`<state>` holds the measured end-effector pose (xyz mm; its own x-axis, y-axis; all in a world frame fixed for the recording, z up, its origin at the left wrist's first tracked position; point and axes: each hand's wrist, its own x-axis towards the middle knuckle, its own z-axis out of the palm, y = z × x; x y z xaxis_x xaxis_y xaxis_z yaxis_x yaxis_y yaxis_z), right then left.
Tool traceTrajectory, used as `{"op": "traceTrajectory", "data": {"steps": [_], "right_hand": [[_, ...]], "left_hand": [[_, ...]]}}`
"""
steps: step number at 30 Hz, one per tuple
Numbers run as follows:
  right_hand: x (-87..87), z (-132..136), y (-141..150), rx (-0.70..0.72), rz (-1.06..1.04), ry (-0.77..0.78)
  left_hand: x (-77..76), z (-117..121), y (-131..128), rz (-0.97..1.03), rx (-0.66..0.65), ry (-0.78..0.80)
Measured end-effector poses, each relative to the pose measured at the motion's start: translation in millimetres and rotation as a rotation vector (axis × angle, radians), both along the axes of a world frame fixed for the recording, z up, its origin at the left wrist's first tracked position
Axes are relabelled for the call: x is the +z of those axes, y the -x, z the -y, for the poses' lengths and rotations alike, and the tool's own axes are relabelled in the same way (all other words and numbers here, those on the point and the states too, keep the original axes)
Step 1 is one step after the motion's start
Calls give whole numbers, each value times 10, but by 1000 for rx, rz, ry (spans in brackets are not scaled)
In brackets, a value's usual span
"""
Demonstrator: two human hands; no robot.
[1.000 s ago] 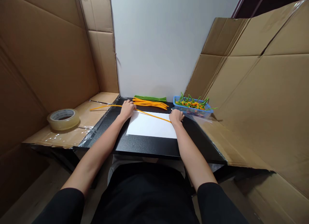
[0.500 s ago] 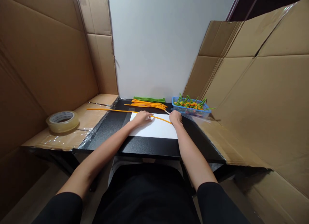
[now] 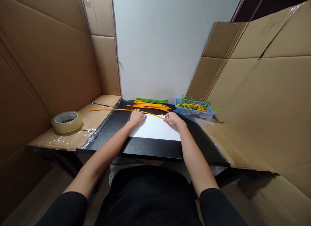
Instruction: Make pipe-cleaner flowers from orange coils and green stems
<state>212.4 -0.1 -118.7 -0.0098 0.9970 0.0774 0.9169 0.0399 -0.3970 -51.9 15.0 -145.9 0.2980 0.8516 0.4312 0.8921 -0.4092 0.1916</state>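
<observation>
Pressing an orange pipe cleaner across white paper, left hand cupped over it, right hand pinching near its end. An orange bundle and a green bundle lie untouched upper centre; a blue basket holds bent pieces right.

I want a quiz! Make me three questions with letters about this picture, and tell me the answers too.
1. Where is the roll of clear tape?
A) In the basket
B) On the cardboard left of the black table
C) On the paper

2. What colour is the basket?
A) Blue
B) Red
C) Yellow

3. How does the white paper lie?
A) Crumpled
B) Rolled up
C) Flat

Answers:
1. B, because the tape sits on the cardboard beside the tabletop.
2. A, because its mesh sides show blue.
3. C, because it lies flat on the table with straight edges.
</observation>
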Motion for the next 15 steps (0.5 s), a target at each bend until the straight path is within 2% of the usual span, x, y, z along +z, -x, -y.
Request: {"op": "traceTrajectory", "data": {"steps": [2,4,10,12,15], "right_hand": [[21,7,-14,18,-32,-13],[42,21,23,54,-94,-70],[123,73,409,271,-445,-302],[151,72,522,304,-574,-341],[179,57,601,292,-734,-366]], "left_hand": [[24,-1,30,38,22,-41],[77,19,25,75,-24,-110],[198,145,-187,120,-347,-259],[200,184,-241,151,-385,-283],[206,228,-256,230,-376,-325]]}}
